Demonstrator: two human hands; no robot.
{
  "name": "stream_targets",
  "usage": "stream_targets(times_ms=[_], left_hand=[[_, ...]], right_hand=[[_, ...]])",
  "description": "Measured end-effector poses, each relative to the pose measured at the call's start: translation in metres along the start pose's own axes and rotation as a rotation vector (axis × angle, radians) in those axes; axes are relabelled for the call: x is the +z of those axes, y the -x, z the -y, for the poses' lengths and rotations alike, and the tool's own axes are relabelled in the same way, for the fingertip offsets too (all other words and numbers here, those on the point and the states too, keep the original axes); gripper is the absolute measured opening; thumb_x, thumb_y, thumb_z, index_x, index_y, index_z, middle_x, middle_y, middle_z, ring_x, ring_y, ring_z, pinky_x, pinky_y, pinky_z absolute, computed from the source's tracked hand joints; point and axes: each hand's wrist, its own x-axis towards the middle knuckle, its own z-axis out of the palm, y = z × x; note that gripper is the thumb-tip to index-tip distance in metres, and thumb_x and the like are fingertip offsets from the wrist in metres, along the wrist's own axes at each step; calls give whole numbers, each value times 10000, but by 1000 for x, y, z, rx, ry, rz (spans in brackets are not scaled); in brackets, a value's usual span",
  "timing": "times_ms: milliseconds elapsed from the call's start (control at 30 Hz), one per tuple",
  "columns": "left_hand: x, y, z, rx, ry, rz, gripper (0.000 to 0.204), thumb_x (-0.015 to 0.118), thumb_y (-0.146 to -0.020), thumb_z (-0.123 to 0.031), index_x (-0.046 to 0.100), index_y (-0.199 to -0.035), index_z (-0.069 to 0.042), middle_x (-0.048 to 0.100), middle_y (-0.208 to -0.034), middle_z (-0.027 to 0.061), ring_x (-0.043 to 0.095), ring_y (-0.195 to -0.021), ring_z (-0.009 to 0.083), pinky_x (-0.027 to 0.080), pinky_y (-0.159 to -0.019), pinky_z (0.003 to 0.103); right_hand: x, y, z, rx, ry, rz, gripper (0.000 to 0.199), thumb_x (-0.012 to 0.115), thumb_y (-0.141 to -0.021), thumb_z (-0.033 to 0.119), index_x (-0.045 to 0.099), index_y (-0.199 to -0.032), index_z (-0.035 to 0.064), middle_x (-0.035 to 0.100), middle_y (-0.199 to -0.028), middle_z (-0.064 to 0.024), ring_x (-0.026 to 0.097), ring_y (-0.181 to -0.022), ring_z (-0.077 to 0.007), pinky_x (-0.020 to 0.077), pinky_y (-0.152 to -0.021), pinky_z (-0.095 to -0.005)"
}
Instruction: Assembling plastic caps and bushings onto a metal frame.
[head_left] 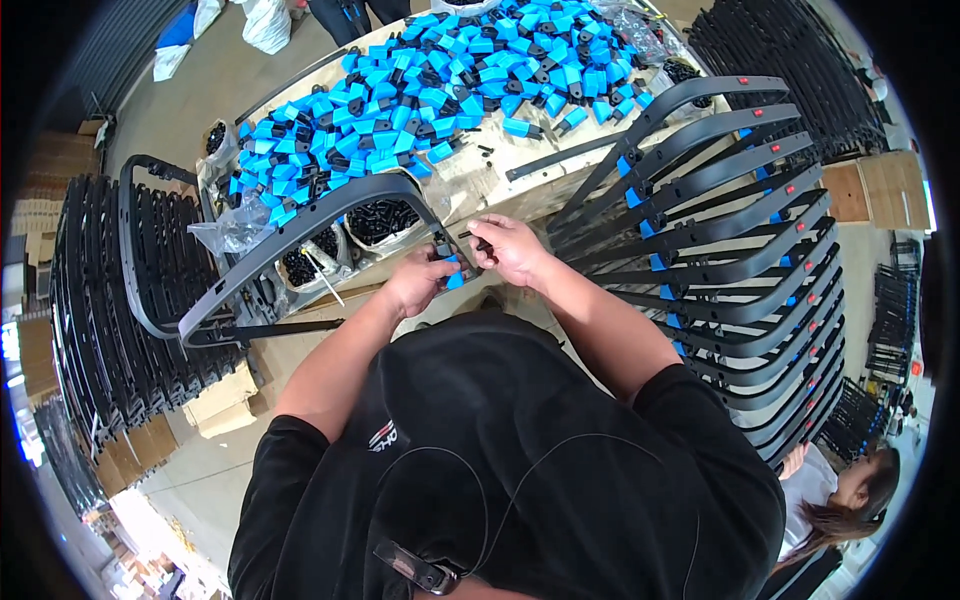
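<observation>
A dark grey curved plastic frame (300,225) lies across the front of the workbench, its right end at my hands. My left hand (418,280) grips that end together with a small blue and black clip (452,272). My right hand (510,248) pinches a small black part, perhaps a screw, right at the clip. A large heap of blue and black clips (440,85) covers the bench top behind.
A tall stack of finished frames with blue clips (740,260) stands at my right. More black frames (110,300) lean at the left. Bags of black screws (380,220) sit on the bench edge. Another person (850,490) is at the lower right. Cardboard boxes (225,400) lie on the floor.
</observation>
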Motion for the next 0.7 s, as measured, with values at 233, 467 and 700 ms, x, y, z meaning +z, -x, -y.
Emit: stream_targets(times_ms=[233, 467, 700], left_hand=[[9, -12, -2, 129, 41, -103, 322, 664, -913, -17, 577, -1223, -1, 666, -1148, 91, 652, -1049, 211, 520, -917, 352], [13, -10, -2, 182, 65, -159, 327, 689, -871, 15, 585, -1182, 9, 672, -1101, 88, 650, -983, 189, 518, -853, 314], [7, -13, 9, 167, 108, -199, 379, 708, -864, 12, 560, -1213, 29, 659, -1113, 104, 652, -1008, 207, 525, -918, 332]], right_hand=[[9, -27, 3, 44, 57, -11, 145, 659, -985, 177, 605, -1012, 45, 622, -803, -46, 561, -604, -122, 421, -499, -271], [2, -36, 6, 104, 59, 101, 131, 659, -985, 171, 611, -987, 49, 621, -790, -51, 568, -603, -131, 415, -503, -277], [4, -40, 7, 206, -85, 169, 155, 679, -978, 202, 618, -924, 70, 611, -778, -30, 546, -604, -122, 394, -514, -263]])
